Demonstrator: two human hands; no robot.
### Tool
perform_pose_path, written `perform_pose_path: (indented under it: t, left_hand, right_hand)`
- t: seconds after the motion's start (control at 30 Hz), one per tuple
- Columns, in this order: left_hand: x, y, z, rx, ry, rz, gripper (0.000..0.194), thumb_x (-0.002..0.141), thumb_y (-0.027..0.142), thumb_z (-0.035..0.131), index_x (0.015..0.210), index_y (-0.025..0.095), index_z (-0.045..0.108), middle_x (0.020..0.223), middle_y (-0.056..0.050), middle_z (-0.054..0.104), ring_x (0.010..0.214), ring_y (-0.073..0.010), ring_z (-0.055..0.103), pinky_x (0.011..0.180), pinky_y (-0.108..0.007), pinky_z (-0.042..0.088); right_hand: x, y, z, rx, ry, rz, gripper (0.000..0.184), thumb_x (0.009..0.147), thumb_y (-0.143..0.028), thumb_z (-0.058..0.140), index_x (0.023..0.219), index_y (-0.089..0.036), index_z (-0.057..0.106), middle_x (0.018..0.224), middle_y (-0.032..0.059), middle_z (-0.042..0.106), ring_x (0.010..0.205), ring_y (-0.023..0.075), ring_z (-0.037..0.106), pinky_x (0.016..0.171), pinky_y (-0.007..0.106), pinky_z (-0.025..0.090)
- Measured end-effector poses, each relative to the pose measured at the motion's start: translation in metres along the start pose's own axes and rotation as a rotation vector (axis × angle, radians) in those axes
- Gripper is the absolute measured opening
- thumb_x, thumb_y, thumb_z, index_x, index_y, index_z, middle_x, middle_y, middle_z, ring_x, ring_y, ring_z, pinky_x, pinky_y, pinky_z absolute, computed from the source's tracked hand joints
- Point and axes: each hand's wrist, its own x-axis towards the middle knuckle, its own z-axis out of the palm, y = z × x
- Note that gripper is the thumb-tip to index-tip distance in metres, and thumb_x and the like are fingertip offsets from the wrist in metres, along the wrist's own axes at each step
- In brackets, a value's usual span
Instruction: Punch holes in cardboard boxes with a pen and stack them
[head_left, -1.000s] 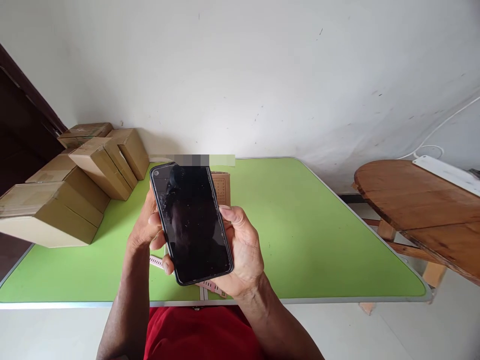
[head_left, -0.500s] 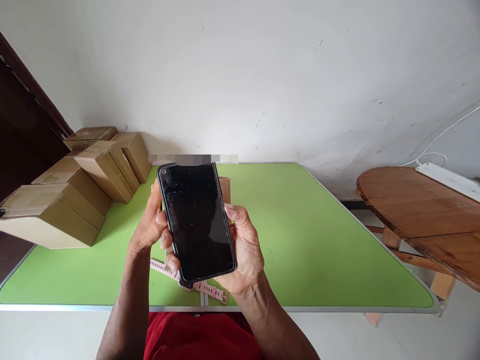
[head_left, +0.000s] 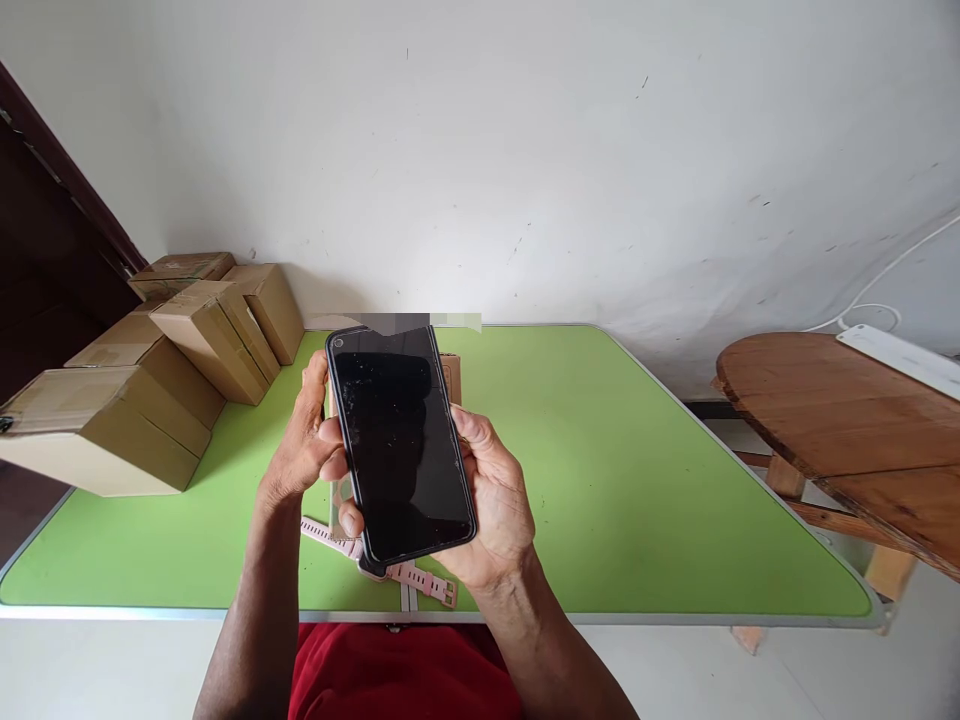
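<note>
A black smartphone (head_left: 401, 450) with a dark, smudged screen is held up and slightly tilted above the table. My right hand (head_left: 499, 500) is closed around it, thumb on the right edge and palm underneath. At the left edge is my left hand (head_left: 296, 440), closed against the phone's upper side; its fingers are partly hidden behind the phone. Fingertips curl round the lower left edge. Under the phone's bottom end lies a smartwatch with a pink strap (head_left: 424, 582), its face mostly covered. A small cardboard box (head_left: 451, 375) shows partly behind the phone.
Several brown cardboard boxes (head_left: 142, 420) stand at the left of the green table (head_left: 600, 480), near the white wall. To the right is a wooden table (head_left: 817, 400) bearing a white power strip (head_left: 900, 360) with a cable.
The phone has shifted slightly to the right and its tilt has changed a little. Both hands stay on it, and the watch and boxes remain in place.
</note>
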Motion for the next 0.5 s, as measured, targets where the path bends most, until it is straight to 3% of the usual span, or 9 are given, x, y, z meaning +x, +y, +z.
perform_pose_path:
  t: [0.1,0.23,0.5]
  left_hand:
    - [-0.002,0.009,0.0,-0.009,-0.03,-0.034,0.087,0.078,0.095,0.07,0.135,0.03,0.069,0.118,-0.011,0.063,0.116,-0.0398,0.057,0.112,-0.068,0.048]
    - [-0.003,0.016,0.001,-0.023,-0.036,-0.066,0.095,0.075,0.099,0.07,0.139,0.029,0.066,0.128,-0.012,0.064,0.126,-0.0444,0.057,0.116,-0.074,0.044]
    - [-0.002,0.013,0.0,-0.06,-0.042,-0.039,0.107,0.059,0.11,0.072,0.127,0.026,0.067,0.124,-0.012,0.065,0.122,-0.0422,0.06,0.108,-0.063,0.053]
  right_hand:
    - [0.0,0.0,-0.002,0.034,-0.011,-0.005,0.062,0.096,-0.071,0.063,0.132,-0.022,0.075,0.112,0.0127,0.086,0.081,0.0305,0.077,0.084,0.053,0.062]
    - [-0.001,0.001,-0.004,0.045,-0.002,-0.011,0.059,0.097,-0.071,0.06,0.131,-0.025,0.074,0.11,0.0113,0.086,0.089,0.0334,0.077,0.089,0.059,0.062]
    - [-0.001,0.001,-0.001,0.03,-0.008,-0.025,0.069,0.092,-0.073,0.062,0.134,-0.02,0.074,0.113,0.0143,0.086,0.082,0.0293,0.075,0.078,0.044,0.059]
